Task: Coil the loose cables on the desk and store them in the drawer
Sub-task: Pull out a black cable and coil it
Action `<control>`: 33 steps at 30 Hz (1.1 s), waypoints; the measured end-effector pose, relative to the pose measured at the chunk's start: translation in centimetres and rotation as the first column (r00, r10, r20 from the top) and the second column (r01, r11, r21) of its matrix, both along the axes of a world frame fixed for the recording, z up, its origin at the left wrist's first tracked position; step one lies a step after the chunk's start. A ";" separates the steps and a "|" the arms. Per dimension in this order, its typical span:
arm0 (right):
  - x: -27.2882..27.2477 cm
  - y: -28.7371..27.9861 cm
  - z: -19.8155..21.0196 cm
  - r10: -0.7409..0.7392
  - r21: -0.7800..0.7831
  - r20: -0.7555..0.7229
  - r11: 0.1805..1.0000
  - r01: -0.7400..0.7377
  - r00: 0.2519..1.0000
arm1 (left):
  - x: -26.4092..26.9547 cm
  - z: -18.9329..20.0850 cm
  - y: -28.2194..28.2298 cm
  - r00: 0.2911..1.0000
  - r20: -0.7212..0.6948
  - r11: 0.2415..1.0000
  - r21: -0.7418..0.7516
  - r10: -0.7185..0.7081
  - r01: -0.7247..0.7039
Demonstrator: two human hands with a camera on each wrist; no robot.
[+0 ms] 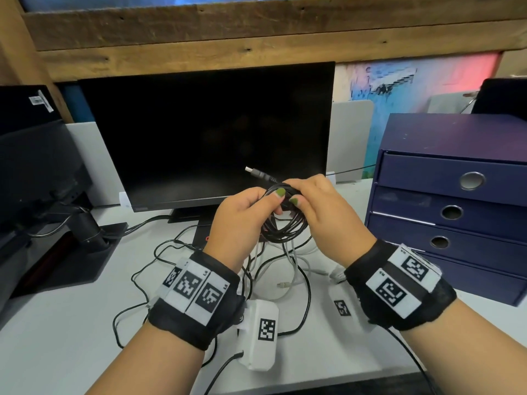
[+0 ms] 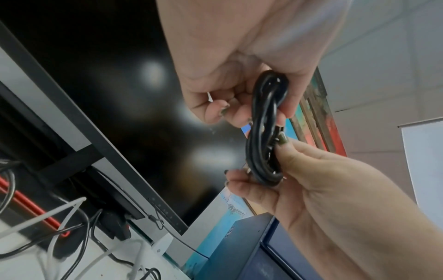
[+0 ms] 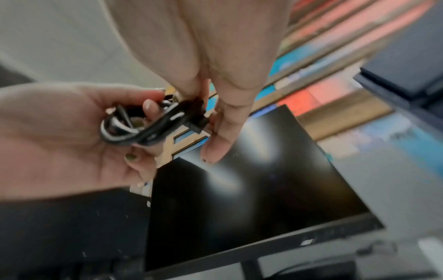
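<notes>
Head view: my left hand [image 1: 239, 220] and right hand [image 1: 319, 212] are both clamped on the black cable [image 1: 285, 226], held as a bundle of loops above the tabletop [image 1: 57, 323] in front of the monitor [image 1: 205, 132]; its plug end [image 1: 256, 173] sticks up free behind my fingers. Other loose cables [image 1: 288, 260], black and white, lie uncoiled below. The drawer unit [image 1: 450, 201] stands to my right, all drawers closed. Left wrist view: the black cable [image 2: 266, 128] shows as a tight oval of loops, pinched at top by my left hand [image 2: 239, 62] and at bottom by my right hand [image 2: 299, 181]. Right wrist view, blurred: my right hand [image 3: 210, 79] pinches at the plug end [image 3: 196, 121], my left hand [image 3: 57, 132] cups the loops. Judgement: I should keep the loops even, wrap or tuck the free tail round the bundle snugly without kinking at the plug, and keep one hand gripping until it holds.
</notes>
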State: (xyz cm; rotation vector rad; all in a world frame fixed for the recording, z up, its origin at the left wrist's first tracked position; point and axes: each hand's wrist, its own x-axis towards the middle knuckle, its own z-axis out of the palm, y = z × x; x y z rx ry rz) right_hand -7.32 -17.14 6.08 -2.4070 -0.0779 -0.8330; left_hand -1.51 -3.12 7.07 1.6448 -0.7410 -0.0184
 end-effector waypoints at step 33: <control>0.2 0.1 -0.6 0.290 0.597 -0.121 0.785 -0.164 0.949 | 2.6 -2.1 0.7 0.897 -0.319 0.937 -0.265 -0.307 0.226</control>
